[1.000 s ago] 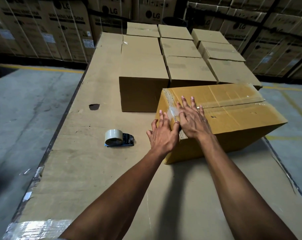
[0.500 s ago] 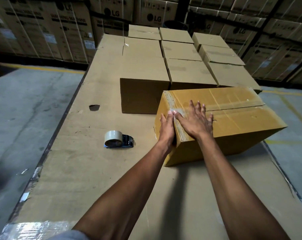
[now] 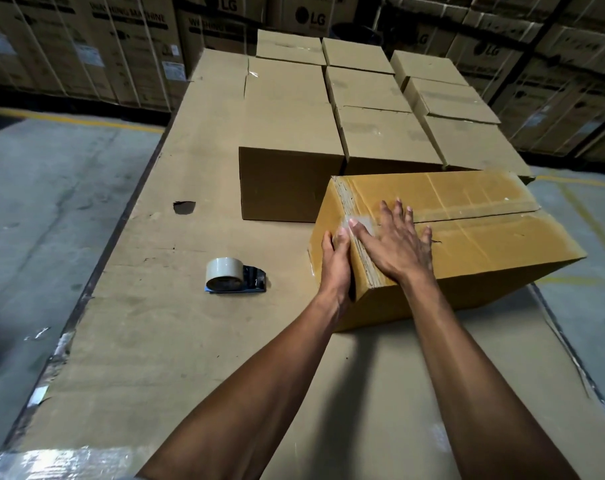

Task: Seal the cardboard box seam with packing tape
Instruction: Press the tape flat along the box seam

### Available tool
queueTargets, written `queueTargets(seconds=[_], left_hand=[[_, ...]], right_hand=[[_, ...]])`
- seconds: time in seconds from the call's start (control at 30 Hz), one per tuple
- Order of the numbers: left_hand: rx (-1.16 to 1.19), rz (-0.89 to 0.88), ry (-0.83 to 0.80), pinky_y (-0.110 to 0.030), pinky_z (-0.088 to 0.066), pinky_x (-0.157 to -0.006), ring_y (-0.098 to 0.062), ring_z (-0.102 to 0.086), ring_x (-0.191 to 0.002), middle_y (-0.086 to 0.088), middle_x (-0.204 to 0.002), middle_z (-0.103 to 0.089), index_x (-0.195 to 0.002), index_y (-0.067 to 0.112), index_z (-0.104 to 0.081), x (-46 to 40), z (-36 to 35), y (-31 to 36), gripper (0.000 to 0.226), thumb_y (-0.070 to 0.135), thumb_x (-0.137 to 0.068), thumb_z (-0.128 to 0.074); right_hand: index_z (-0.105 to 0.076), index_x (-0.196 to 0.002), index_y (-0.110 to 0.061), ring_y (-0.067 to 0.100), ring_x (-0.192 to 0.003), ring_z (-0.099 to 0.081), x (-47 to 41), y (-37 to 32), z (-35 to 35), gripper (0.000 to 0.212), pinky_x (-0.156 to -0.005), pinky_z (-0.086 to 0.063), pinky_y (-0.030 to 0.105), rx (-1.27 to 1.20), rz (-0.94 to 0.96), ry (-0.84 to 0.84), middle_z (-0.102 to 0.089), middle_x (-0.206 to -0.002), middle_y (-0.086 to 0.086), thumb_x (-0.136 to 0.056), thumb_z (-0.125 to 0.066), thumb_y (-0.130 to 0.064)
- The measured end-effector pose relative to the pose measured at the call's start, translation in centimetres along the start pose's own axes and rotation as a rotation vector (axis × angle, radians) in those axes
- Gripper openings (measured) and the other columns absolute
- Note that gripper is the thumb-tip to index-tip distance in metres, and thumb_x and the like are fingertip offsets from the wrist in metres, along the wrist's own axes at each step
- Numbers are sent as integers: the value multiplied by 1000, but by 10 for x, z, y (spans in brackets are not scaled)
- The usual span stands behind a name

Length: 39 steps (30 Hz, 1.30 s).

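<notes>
A yellow-brown cardboard box (image 3: 474,237) lies on the cardboard-covered table (image 3: 162,341), its top seam covered with clear tape running left to right. My right hand (image 3: 398,247) lies flat on the box top near its left edge, fingers spread over the tape end. My left hand (image 3: 335,265) presses flat against the box's left side face, fingertips at the top edge where the tape folds over. A tape dispenser (image 3: 231,275) with a roll of clear tape rests on the table to the left of the box, apart from both hands.
Several closed brown boxes (image 3: 290,133) stand in rows behind the taped box, the nearest touching or almost touching it. A dark hole (image 3: 184,207) marks the table cover. Concrete floor (image 3: 44,209) lies left and right. Stacked appliance cartons (image 3: 96,39) line the back.
My left hand has slid from the box's top edge down onto its left side face. My right hand has moved slightly further onto the top. The dispenser has not moved.
</notes>
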<state>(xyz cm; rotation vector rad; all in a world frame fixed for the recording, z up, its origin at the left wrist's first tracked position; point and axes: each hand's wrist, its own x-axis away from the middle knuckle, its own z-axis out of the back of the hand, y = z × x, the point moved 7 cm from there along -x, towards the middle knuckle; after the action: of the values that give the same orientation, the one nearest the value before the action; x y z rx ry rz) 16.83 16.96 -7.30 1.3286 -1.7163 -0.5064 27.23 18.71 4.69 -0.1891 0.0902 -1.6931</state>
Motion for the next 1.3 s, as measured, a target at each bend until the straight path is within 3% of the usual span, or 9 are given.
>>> queueTargets(seconds=[0.23,0.37,0.47,0.7,0.77,0.9,1.13,1.2,1.3], left_hand=[[-34,-38,57,-57,-41,-128,-28,-50,-152,-3,-170,-47,-169,44,-33,4,0,3,54,50,-116,-42],[-61,-94,78,-58,-45,-124,-26,-55,-149,3,-167,-52,-163,53,-39,-6,-1,2,92,100,-84,-49],[-96,-101,124,-57,-48,-122,-25,-57,-147,6,-167,-52,-161,58,-39,-10,0,2,102,106,-73,-54],[-46,-67,142,-58,-48,-122,-28,-59,-141,-1,-159,-57,-159,52,-47,-12,7,3,46,48,-113,-44],[-29,-38,128,-58,-51,-119,-29,-63,-137,-1,-154,-61,-155,51,-49,-14,6,8,48,58,-107,-51],[-9,-1,149,-58,-58,-110,-30,-71,-127,-4,-146,-66,-146,47,-52,-26,3,11,89,92,-71,-69],[-48,-6,158,-57,-54,-115,-29,-66,-131,-1,-145,-65,-139,54,-54,-34,12,6,49,63,-91,-54],[-58,-5,157,-57,-54,-115,-29,-66,-131,-1,-145,-65,-140,53,-54,-35,13,7,51,63,-90,-54],[-23,-22,147,-57,-56,-113,-29,-70,-128,-3,-141,-69,-141,47,-55,-36,13,7,74,85,-79,-70]], right_hand=[[-1,-169,-38,26,-165,6,0,0,0,67,-129,0,65,45,15,3,8,-178,4,-107,-17,-59],[-2,-169,-37,25,-165,4,3,-2,3,85,-129,3,63,16,-5,22,7,-178,0,-97,-5,-82],[0,-169,-36,27,-165,5,1,-1,2,98,-127,4,61,27,-51,4,9,-178,0,-89,-6,-92],[4,-168,-39,27,-165,7,-6,3,0,71,-129,3,63,23,-67,-27,11,-178,3,-106,-16,-65],[1,-169,-38,27,-165,5,-7,2,1,73,-129,1,64,12,-78,-20,8,-179,3,-104,-16,-67],[-10,-169,-37,29,-165,-5,-6,-4,7,100,-127,-2,64,-44,-132,22,-1,-179,1,-87,-13,-93],[-14,-168,-38,33,-165,-2,-11,-4,3,71,-128,-3,67,-34,-134,67,-2,-179,6,-104,-23,-65],[-13,-169,-36,34,-165,0,-13,-3,3,69,-128,-3,68,-26,-133,81,-2,-179,8,-105,-23,-61],[-7,-170,-31,35,-165,5,-9,-4,5,90,-128,2,66,-21,-159,63,3,-178,12,-96,-15,-83]])
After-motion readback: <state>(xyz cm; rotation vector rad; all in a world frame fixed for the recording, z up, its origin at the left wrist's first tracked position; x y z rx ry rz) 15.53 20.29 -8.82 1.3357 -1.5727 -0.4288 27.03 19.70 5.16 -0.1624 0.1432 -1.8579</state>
